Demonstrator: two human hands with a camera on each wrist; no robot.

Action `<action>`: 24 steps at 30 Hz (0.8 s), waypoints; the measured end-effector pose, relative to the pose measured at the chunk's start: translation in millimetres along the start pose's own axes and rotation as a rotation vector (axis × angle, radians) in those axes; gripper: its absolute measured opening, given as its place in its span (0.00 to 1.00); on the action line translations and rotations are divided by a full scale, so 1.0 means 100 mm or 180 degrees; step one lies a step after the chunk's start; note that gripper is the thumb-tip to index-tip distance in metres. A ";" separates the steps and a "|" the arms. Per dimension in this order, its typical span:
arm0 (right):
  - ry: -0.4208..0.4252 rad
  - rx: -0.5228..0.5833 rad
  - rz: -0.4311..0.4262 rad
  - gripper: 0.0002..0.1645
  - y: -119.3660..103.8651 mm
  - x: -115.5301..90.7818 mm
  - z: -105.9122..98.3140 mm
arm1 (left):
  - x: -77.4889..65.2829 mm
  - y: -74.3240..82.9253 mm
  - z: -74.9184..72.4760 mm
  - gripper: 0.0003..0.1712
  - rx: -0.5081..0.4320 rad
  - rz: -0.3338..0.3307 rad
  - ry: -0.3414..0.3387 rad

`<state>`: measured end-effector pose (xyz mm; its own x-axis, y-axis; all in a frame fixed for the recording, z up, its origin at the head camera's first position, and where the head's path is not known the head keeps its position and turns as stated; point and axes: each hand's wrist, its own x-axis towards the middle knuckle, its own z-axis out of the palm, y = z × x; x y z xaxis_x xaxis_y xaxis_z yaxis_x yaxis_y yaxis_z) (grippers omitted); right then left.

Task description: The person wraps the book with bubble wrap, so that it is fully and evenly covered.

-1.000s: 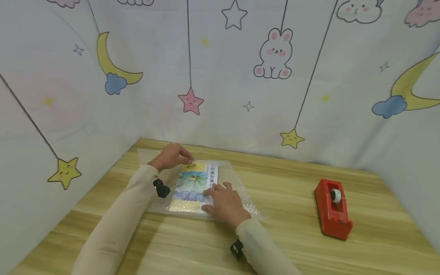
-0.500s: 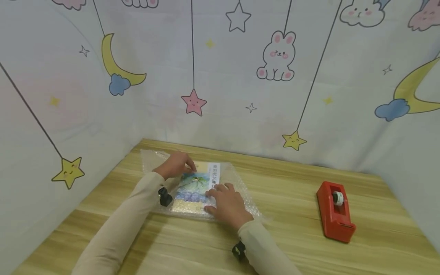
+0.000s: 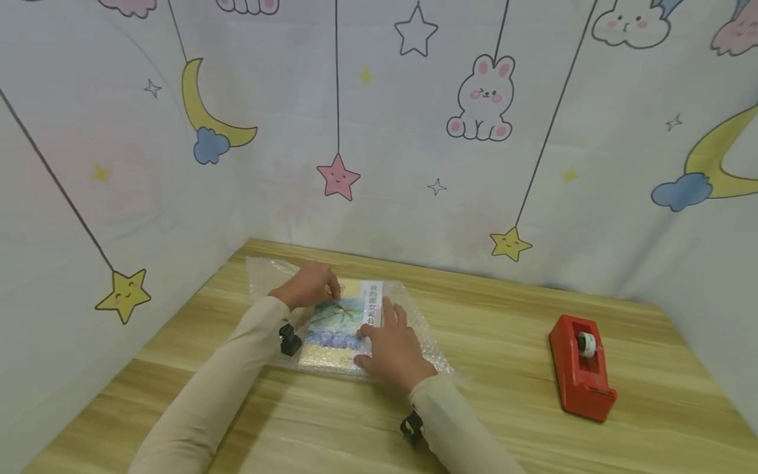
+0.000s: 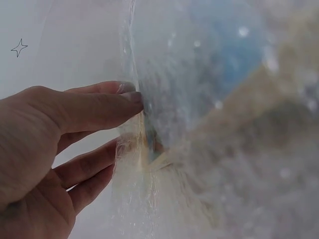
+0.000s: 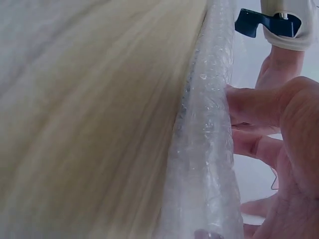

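Observation:
A book (image 3: 337,322) with a yellow and blue cover and a white title strip lies flat inside clear bubble wrap (image 3: 417,316) on the table. At its upper left, my left hand (image 3: 309,284) bends over the cover. In the left wrist view the thumb and forefinger of my left hand (image 4: 75,114) pinch the edge of the bubble wrap (image 4: 149,199). My right hand (image 3: 395,345) rests with spread fingers on the wrapped book's lower right. The right wrist view shows fingertips of my right hand (image 5: 289,139) against the top of the bubble wrap (image 5: 204,149).
A red tape dispenser (image 3: 583,368) with a small roll stands on the wood-grain table (image 3: 503,408) at the right. Behind the table hangs a white curtain (image 3: 391,217) printed with stars, moons and a rabbit. A flap of bubble wrap reaches out left of the book.
My left hand has slid slightly down and right along the book's upper left, its fingers drawing in. My right hand stays on the book with its fingers a little straighter. The view has shifted slightly.

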<state>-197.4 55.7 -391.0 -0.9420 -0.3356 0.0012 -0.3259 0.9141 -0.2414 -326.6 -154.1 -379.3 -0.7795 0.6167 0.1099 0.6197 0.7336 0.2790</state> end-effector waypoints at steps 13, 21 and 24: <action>-0.0413 0.0314 -0.0173 0.20 0.08 0.07 -0.08 | 0.01 0.03 -0.03 0.07 -0.0074 0.0047 -0.0042; -0.0527 0.0313 -0.0169 0.22 0.09 0.09 -0.06 | -0.11 0.00 -0.04 0.07 -0.0139 0.0187 -0.0069; -0.0546 0.0298 -0.0141 0.22 0.07 0.09 -0.06 | -0.19 -0.02 -0.07 0.11 -0.0120 0.0160 -0.0044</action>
<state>-209.0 60.6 -387.1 -0.8968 -0.4163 -0.1496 -0.3504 0.8750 -0.3341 -313.8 -169.8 -375.0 -0.7460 0.6566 0.1115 0.6540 0.6905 0.3092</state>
